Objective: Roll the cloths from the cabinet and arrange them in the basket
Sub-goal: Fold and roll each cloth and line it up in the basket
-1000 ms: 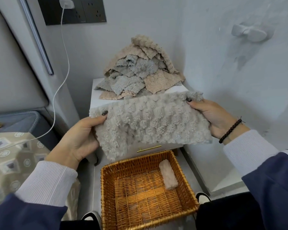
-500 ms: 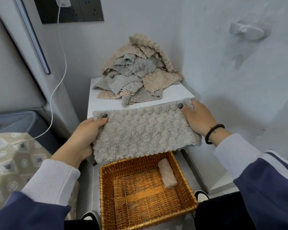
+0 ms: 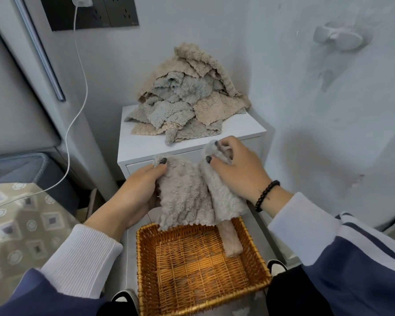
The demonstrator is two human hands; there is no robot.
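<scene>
A moment ago I held the grey cloth (image 3: pixel 187 195) spread flat; now my right hand (image 3: pixel 235 169) has curled its edge inward, fingers pinching the roll, while my left hand (image 3: pixel 137 188) grips the other side. It hangs above the basket (image 3: pixel 146 270), one rolled cloth (image 3: pixel 230 240) inside. The pile (image 3: pixel 187 99) waits on the far cabinet (image 3: pixel 141 144); nothing blocks me

Pale grey walls (image 3: pixel 192 30), black socket panel (image 3: pixel 94 12), patterned bedding (image 3: pixel 21 224).

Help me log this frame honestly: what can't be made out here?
- Head view: far end of the rolled cloth in the basket, covered by the grey cloth.
- Left hand fingers, behind that cloth.
- Pile of cloths: count unclear, they overlap.
- Cabinet front, hidden by hands.
</scene>
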